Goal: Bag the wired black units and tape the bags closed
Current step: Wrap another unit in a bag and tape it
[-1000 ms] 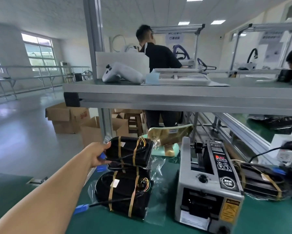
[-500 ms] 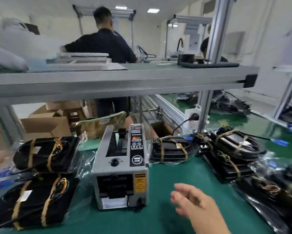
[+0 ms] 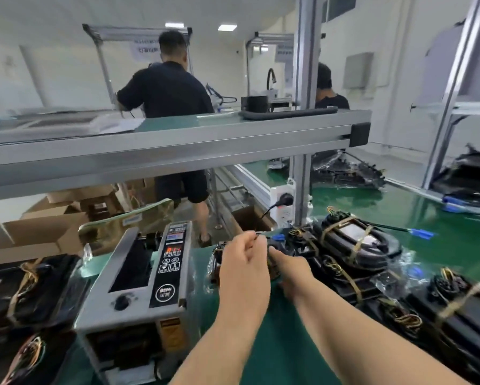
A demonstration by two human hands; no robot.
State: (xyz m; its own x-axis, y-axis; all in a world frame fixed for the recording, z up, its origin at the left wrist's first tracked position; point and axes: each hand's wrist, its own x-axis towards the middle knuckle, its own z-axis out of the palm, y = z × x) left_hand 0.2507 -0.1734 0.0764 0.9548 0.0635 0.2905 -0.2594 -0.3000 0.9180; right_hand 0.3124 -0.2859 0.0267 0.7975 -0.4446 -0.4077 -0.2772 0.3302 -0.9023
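A wired black unit bound with tan tape lies on the green bench just right of the tape dispenser, mostly hidden by my hands. My left hand pinches a thin wire at the unit's far top edge. My right hand grips the unit's right side, thumb on top. Two bagged units are stacked left of the dispenser. Several unbagged units are piled to the right, with blue-tipped cables.
A grey shelf on aluminium posts hangs low over the bench. A power strip with a plugged cord is fixed to the post. Cardboard boxes stand behind the bench. Two people work at benches beyond.
My view swung right. My left hand left the bagged stack on the left and crossed to the unit right of the dispenser. My right hand came up and took hold of it.
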